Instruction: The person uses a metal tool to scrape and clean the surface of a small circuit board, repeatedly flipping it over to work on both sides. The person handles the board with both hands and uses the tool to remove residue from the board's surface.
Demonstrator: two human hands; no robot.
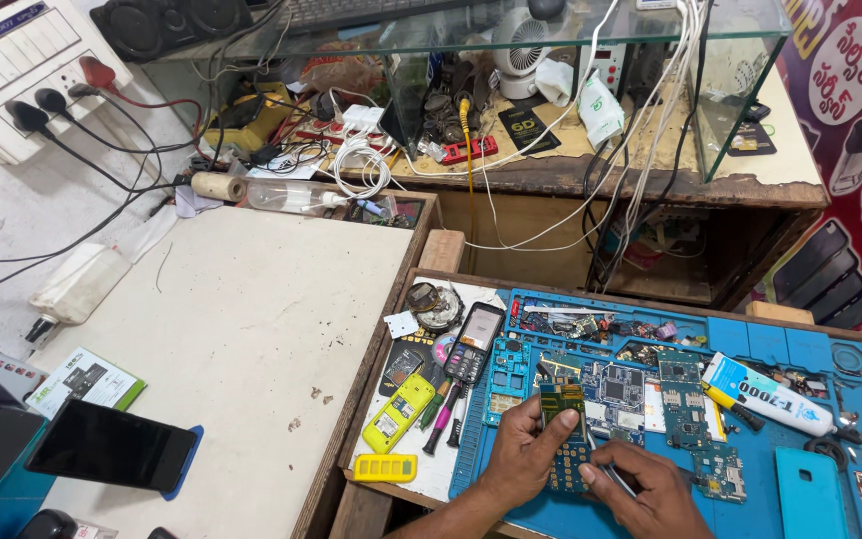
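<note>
Left hand (519,457) pins the small green phone circuit board (564,431) flat on the blue silicone repair mat (790,344), low centre of the table; fingers (541,419) curled around its top edge. Right hand (650,489) pinches a thin metal tool (606,469), tip at the board's lower half. Looks like mid-probe on the keypad section. Next move needs a steady tip and light pressure; loose boards (685,404) lie just beside.

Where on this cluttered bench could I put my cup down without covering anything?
The pale table top is mostly bare, between the cable pile behind and the dark phone in front. The blue mat is crowded with circuit boards, where the left hand and right hand work.
</note>
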